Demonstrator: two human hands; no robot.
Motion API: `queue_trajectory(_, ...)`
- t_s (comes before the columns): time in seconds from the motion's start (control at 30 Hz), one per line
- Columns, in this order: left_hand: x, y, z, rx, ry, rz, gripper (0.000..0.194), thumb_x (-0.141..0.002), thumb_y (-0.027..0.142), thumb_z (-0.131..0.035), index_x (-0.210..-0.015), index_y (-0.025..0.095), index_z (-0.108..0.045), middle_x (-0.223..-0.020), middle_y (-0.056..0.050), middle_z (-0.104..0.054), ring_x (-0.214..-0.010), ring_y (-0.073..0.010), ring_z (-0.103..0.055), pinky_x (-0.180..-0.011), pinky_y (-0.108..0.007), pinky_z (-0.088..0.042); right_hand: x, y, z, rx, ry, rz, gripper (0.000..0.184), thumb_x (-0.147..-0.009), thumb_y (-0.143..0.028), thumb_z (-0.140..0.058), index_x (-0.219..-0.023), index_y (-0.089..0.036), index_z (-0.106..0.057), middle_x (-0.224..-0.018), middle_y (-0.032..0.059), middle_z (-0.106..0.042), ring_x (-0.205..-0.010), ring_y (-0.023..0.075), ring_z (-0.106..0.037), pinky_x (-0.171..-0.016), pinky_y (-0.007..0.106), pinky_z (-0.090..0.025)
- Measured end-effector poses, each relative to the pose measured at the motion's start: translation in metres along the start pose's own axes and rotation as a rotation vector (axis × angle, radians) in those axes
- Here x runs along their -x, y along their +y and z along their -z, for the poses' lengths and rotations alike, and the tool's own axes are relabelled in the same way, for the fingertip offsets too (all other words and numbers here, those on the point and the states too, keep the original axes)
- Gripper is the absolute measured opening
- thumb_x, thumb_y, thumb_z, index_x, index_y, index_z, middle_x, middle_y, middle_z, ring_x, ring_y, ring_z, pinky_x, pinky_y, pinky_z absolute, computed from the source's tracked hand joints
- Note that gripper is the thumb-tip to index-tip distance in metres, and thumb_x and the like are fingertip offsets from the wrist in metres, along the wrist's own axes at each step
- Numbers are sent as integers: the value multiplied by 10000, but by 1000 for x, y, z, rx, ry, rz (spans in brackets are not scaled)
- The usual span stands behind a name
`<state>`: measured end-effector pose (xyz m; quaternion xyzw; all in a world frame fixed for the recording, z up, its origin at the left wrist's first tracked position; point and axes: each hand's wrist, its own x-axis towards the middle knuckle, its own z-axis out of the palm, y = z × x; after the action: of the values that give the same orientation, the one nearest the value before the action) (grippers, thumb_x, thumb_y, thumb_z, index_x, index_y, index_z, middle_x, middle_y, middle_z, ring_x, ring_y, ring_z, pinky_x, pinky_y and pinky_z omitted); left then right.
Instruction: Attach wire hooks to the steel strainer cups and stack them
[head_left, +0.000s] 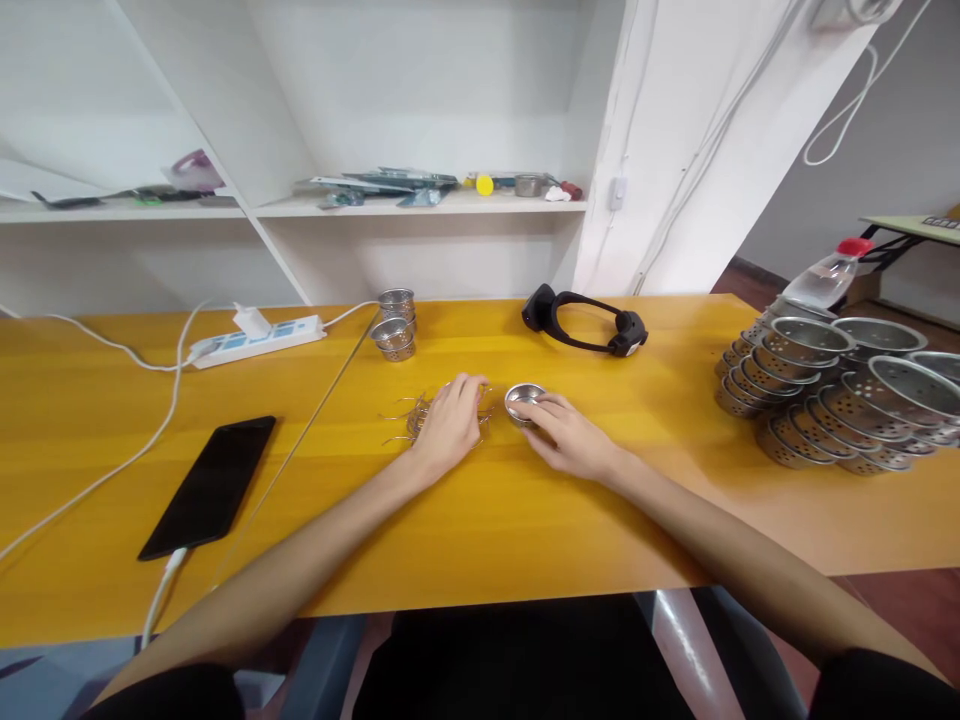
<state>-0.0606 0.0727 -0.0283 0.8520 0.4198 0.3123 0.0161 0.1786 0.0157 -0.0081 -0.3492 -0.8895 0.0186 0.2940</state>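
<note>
The right hand (570, 437) is at a small metal cup (525, 391), which stands upright on the yellow table (480, 550), approx. in the middle of the scene; its thumb lies over the near rim & the other fingers, bent and close together, are at the right side of the cup, so the cup is held betw. them w/ only a small opening. The left hand (450, 420) is just to the left, over a loose pile of thin bent wires (416, 420); its fingers are curved down and close to each other, but the tips are partly hidden, so I cannot tell if they pinch a wire. Some wire ends show on both sides of this hand. Far left of the pile stand a few metal cups w/ holes (395, 340); far right of the hands lies a black headset (630, 332). On the right side of the table are tall stacks of holed cups (795, 370), w/ a red-cap bottle (829, 278) behind. On the left: a dark phone (210, 487) w/ white cable, & farther, a power strip (259, 342).
</note>
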Motion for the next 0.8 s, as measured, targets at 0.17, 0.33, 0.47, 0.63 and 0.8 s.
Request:
queue_trajectory(0.17, 6, 2, 10, 33, 105, -180, 436, -949, -1, -388, -1301, 201, -547, -1241, -143, -629, -1140, -280, -665, -1004, -441, -566, -2, -5, 6, 38, 139, -63, 379, -1105, -261, -482, -1464, -230, -599, -1336, 158, -692, -1213, 302, -672, -1050, 524, -572)
queue_trajectory(0.33, 15, 24, 13, 61, 188, -370, 373, -976, 22, -385, -1216, 227, -583, -1197, -121, -654, -1136, -255, -676, -995, -422, -581, -3, -11, 7, -149, 128, -61, 406, -1120, -299, -463, -1502, -276, -600, -1330, 132, -669, -1217, 274, -672, -1038, 465, -605)
queue_trajectory(0.47, 17, 36, 12, 194, 233, -418, 290, -1007, 44, -394, -1151, 246, -545, -1160, -101, -649, -1081, -231, -676, -927, -407, -592, -5, -18, 3, -355, 176, -79, 302, -1112, -299, -510, -1274, -232, -755, -1118, 97, -756, -1025, 230, -722, -952, 406, -612)
queue_trajectory(0.63, 14, 44, 9, 418, 260, -275, 279, -1059, 187, -543, -1320, 253, -469, -1234, -113, -641, -1126, -230, -671, -983, -438, -588, -9, -19, 15, -573, 217, -270, 278, -1061, -404, -619, -1085, -215, -822, -842, 39, -731, -683, 154, -635, -725, 325, -565)
queue_trajectory(0.8, 6, 47, -8, 406, 45, -80, 922, -955, 338, -761, -1649, 262, -159, -1621, -236, -449, -1517, -384, -469, -1209, -629, -438, -14, -8, 33, -709, 419, -524, 306, -943, -496, -759, -944, -197, -822, -834, 40, -729, -727, 158, -607, -708, 306, -515)
